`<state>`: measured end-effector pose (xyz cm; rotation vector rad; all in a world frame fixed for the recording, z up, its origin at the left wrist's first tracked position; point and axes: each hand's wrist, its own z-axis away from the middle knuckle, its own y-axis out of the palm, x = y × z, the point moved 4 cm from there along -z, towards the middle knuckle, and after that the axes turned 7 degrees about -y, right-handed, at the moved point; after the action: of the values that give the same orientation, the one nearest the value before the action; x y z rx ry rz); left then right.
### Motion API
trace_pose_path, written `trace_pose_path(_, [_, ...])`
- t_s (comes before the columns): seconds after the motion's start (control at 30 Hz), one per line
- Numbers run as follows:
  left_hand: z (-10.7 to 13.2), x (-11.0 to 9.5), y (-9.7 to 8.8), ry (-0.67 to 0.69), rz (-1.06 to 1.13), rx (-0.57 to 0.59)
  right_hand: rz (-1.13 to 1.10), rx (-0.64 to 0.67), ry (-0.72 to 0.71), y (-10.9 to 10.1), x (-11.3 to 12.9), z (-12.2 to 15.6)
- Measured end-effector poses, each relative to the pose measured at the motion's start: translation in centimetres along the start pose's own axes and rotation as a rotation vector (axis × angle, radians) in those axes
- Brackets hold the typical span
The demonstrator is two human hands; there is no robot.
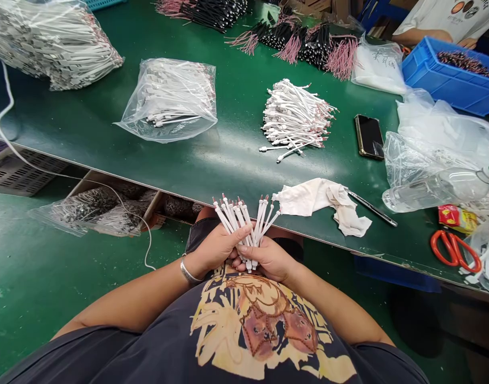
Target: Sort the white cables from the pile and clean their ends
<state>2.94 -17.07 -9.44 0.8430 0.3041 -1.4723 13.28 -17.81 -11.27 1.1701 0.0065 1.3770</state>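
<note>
A bunch of short white cables (237,214) with reddish wire tips is gripped between my two hands, close to my body at the table's front edge. My left hand (220,244) is closed around the left part of the bunch, its thumb across the cables. Closed on the right part is my right hand (270,257), thumb over the lower ends. The fingers beneath are partly hidden. Further back on the green table (236,154) lies a loose pile of similar white cables (294,114). A crumpled white cloth (308,197) rests just right of my hands.
A clear bag of white cables (176,93) lies left of the pile. At right are a phone (368,136), a pen (370,207), a plastic bottle (436,189), red-handled scissors (455,250) and a blue bin (448,74). Another person (444,21) is behind the bin.
</note>
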Motion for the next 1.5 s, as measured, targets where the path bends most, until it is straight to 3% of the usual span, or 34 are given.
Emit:
trace_pose_path(1.1, [-0.02,0.10,0.14,-0.019,0.072,0.029,0.014,0.011,0.034,0.10,0.41,0.12])
trace_pose_path(1.4, [-0.34,0.31,-0.17,0.002,0.014,-0.002,0.000,0.046,0.043,0.03,0.29,0.02])
trace_pose_path(1.5, [-0.03,-0.52,-0.15,0.022,-0.087,0.072,0.077,0.086,0.008,0.03,0.38,0.12])
